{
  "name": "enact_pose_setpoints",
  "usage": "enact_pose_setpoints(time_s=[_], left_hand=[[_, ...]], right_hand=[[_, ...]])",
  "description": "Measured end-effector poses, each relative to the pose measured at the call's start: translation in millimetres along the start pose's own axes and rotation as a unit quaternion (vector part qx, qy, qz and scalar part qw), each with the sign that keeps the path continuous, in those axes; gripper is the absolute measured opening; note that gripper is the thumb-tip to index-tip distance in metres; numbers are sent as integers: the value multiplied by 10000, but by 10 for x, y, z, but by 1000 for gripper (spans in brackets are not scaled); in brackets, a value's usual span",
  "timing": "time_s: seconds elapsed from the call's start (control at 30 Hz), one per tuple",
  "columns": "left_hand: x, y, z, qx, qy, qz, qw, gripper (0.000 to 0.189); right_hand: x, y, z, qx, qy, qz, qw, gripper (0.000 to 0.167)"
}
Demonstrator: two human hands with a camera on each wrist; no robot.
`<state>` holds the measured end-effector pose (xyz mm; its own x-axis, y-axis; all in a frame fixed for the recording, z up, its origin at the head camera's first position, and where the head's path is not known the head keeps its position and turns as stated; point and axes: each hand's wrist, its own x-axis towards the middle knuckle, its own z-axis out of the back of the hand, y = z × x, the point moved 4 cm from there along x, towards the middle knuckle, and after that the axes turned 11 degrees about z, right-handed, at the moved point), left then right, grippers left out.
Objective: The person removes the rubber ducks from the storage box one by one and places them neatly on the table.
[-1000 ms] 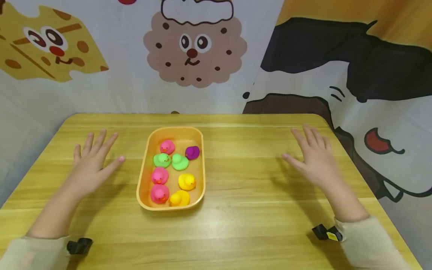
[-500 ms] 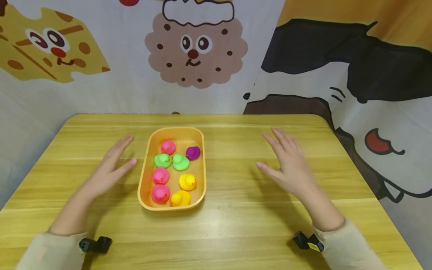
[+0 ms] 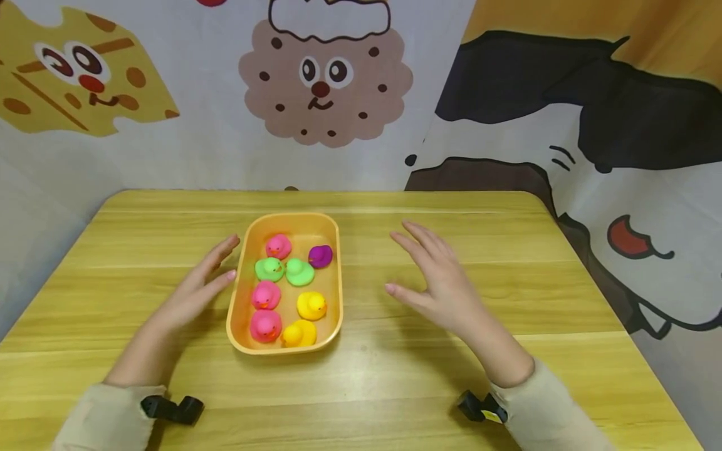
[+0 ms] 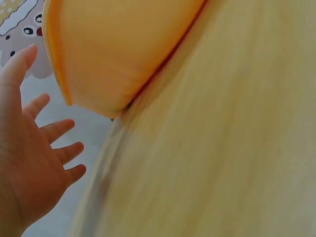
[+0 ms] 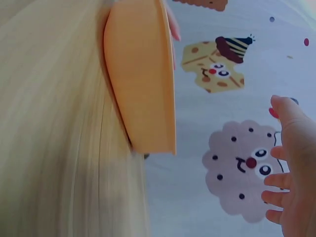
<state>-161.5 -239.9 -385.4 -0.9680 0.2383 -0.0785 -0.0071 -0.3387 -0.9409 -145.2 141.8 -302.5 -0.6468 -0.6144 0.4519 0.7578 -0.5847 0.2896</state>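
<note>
An orange plastic tray (image 3: pixel 333 335) stands on the table left of centre, with several small rubber ducks inside. Pink ducks (image 3: pixel 266 295) line its left side, two green ducks (image 3: pixel 299 272) lie nearer the back, a purple duck (image 3: pixel 320 256) is at the back right, and two yellow ducks (image 3: pixel 312 305) lie at the front right. My left hand (image 3: pixel 194 291) is just beside the tray's left wall, fingers extended; whether it touches the rim I cannot tell. My right hand (image 3: pixel 437 282) hovers to the right of the tray, apart from it, fingers spread and holding nothing.
The wooden table (image 3: pixel 361 401) has rounded back corners. Behind it hangs a white cloth (image 3: pixel 209 150) printed with cartoon figures. A small black device (image 3: pixel 172 409) sits at the left wrist and another black device (image 3: pixel 481 407) at the right.
Both hands have moved inward toward the tray, the left hand rightward to its side and the right hand leftward. The tray and ducks have stayed in place.
</note>
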Motion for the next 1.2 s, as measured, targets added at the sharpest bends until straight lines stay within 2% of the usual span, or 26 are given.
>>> enact_pose_setpoints(time_s=[0.1,0.27,0.43,0.73,1.2], left_hand=[[10,49,-16,-197,78,50,9998,60],[26,107,-25,37,114,-279,9995,59],[41,149,-34,-88,169,-365,9992,59],[53,181,-41,-155,233,-354,9990,60],[68,197,-44,-50,256,-408,9988,60]], right_hand=[[61,77,-65,149,43,108,9998,75],[176,211,-182,436,155,313,9984,75],[281,331,-316,754,284,513,9954,76],[483,536,-562,1612,366,855,9825,70],[679,686,-919,2187,882,992,9667,61]])
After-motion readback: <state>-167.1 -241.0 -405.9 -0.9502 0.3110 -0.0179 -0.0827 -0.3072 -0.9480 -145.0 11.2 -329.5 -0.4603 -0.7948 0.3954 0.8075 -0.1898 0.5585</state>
